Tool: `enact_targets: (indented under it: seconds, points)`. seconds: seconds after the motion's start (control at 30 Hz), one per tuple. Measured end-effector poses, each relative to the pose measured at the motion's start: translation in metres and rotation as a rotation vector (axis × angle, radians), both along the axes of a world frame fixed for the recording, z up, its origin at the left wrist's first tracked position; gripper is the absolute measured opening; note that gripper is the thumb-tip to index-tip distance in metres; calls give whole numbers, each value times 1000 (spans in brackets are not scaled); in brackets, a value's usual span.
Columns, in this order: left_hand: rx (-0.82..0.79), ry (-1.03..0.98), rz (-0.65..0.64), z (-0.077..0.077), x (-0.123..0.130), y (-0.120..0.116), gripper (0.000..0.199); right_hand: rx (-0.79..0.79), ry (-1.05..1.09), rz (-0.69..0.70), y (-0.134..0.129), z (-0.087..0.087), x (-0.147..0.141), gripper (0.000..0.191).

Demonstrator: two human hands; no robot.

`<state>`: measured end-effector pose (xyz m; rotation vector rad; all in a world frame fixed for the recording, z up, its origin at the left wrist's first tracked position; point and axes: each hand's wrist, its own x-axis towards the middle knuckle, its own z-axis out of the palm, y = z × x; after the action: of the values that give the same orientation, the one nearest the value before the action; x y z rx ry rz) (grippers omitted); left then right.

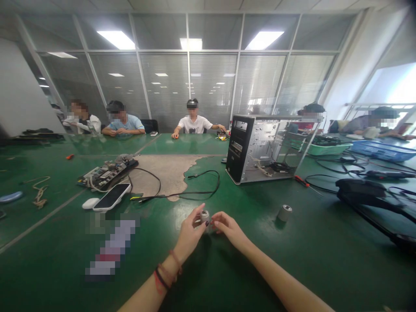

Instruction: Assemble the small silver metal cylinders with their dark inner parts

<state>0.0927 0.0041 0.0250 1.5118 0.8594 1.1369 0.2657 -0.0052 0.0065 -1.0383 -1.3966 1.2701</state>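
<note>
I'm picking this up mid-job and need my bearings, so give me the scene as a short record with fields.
left hand: holds a small metal cylinder
right hand: beside it, fingers curled; grip unclear
other cylinder: on the table, to the right
far right-hand side: open computer case, with a screwdriver near its base
far left-hand side: phone, circuit board

No legible text; marks on black computer case [236, 149], white shirt [194, 125] too small.
</note>
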Motion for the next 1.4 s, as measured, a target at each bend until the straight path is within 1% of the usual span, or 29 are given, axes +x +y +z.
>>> enact_targets:
  seconds: [0.1, 0.27, 0.37, 0.47, 0.57, 0.7, 0.87, 1.0, 1.13, 1.4]
  points:
    - [64, 50, 1, 4, 2, -5, 56, 93, -30, 29, -3, 1, 0, 29]
    - [101, 83, 32, 8, 3, -10, 49, 146, -48, 89, -7, 3, -2, 35]
    - [150, 120, 60, 10, 2, -9, 48, 203, -127, 78, -10, 6, -3, 41]
    - [224, 202, 79, 12, 1, -9, 42, 258, -203, 70, -12, 9, -4, 48]
    - [266, 255, 63, 14, 1, -10, 36, 296, -256, 53, -12, 9, -4, 50]
    - [305, 263, 39, 14, 4, -12, 31, 333, -309, 21, -10, 5, -2, 56]
    - [383, 300, 18, 12, 6, -14, 29, 423, -388, -40, -9, 4, 1, 50]
    - [441, 296, 21, 11, 5, -14, 28, 501, -414, -49, -8, 5, 2, 54]
    - [478, 281, -8, 9, 6, -13, 29, 520, -456, -55, -7, 2, 2, 59]
    - [480, 273, -9, 10, 6, -13, 27, 531, -503, -47, -4, -2, 2, 59]
